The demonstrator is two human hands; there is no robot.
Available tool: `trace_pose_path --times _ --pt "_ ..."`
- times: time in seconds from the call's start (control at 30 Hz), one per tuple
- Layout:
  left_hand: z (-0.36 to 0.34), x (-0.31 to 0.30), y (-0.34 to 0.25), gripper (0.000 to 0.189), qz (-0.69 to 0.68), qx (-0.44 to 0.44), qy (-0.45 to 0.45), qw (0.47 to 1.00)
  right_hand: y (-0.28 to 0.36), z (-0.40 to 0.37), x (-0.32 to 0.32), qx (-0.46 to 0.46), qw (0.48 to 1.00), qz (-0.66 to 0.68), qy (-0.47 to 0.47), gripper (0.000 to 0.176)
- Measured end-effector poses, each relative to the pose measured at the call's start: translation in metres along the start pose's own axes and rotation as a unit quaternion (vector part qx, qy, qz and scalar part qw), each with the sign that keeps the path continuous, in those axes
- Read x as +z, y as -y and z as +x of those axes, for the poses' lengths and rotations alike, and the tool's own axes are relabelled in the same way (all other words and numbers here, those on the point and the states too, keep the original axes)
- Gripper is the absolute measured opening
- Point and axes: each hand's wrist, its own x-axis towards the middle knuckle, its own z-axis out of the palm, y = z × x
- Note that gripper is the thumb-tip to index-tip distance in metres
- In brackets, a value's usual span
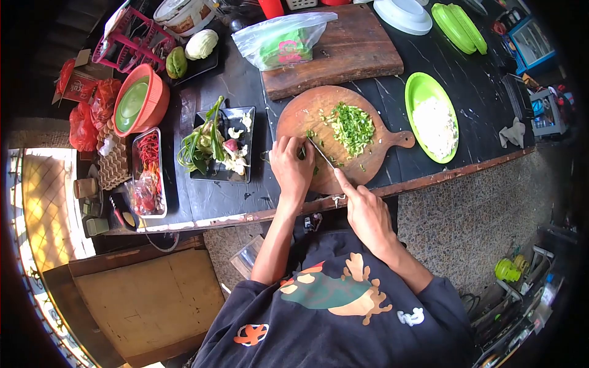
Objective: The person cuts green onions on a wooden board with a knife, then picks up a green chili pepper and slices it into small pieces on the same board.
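A round wooden cutting board (296,116) with a short handle lies near the counter's front edge. Chopped green onion (352,129) is heaped on its right half. At the board's left side, my left hand (289,162) is closed with fingers curled over some green stalks, mostly hidden beneath them. My right hand (367,211) grips a knife (322,153), index finger stretched along its back. The blade slants up and left, its tip close to my left fingertips. A few green bits lie around the blade.
Left of the board, a black square plate (241,174) bears leafy greens and garlic. Right of it stands a green oval dish (412,101) of white food. Behind are a thick wooden block (362,46) and a plastic bag (282,43). A tray of chillies (148,153) sits far left.
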Motion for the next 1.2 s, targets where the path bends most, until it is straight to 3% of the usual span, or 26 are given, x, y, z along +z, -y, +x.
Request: trace_pose_path --times 0.27,0.4,0.53,0.7,0.9,1.07,1.2 --pt "0.000 -0.002 -0.001 0.009 -0.014 0.007 -0.004 1.000 0.017 0.079 0.033 -0.037 0.995 0.075 -0.046 0.080" --pt "-0.001 -0.001 0.001 0.011 -0.023 -0.021 -0.006 1.000 0.021 0.087 0.016 -0.032 0.978 0.199 -0.049 0.066" --pt "0.000 -0.002 0.002 0.013 -0.034 -0.050 0.002 0.998 0.006 0.054 0.016 -0.058 0.979 0.189 -0.055 0.060" --pt "-0.003 -0.003 0.000 0.009 -0.005 -0.019 0.016 1.000 0.001 0.001 0.013 -0.015 0.998 0.057 -0.019 0.081" --pt "-0.006 -0.011 -0.002 0.012 0.004 0.011 0.025 1.000 0.004 0.009 0.006 -0.008 1.000 0.004 0.016 0.082" --pt "-0.008 -0.011 -0.001 0.017 -0.004 0.000 0.032 0.999 0.023 0.056 0.023 -0.012 0.999 0.018 -0.026 0.078" --pt "-0.008 -0.009 0.001 0.015 -0.016 -0.021 0.016 1.000 0.022 0.092 0.030 -0.058 0.984 0.164 -0.048 0.067"
